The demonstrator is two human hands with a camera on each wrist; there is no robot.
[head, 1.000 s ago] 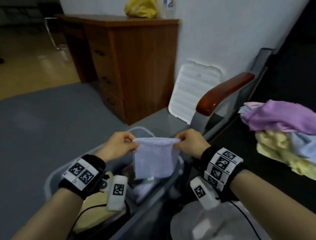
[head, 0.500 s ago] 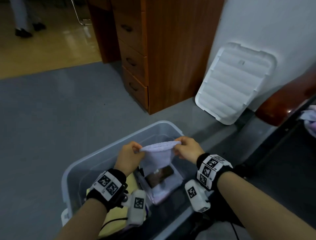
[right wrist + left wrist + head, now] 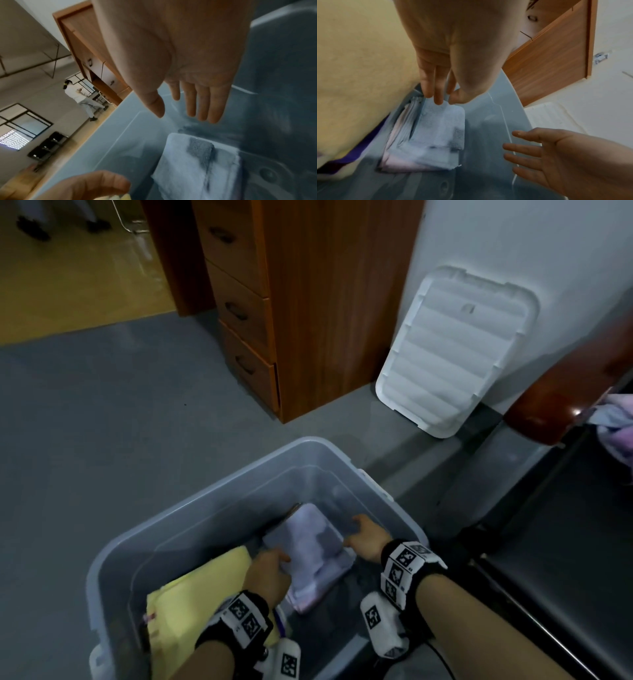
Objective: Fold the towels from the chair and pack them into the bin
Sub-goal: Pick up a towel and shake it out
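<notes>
Head view: folded pale lavender terry towel [image 3: 310,546] sits flat on a small stack inside the translucent grey plastic bin [image 3: 219,501], next to a folded yellow towel [image 3: 202,590].

Left wrist view: left hand [image 3: 452,56] pinches the towel's near edge between fingertips and thumb.

Right wrist view: right hand [image 3: 193,65] is spread flat, holding nothing, just above the towel.
</notes>
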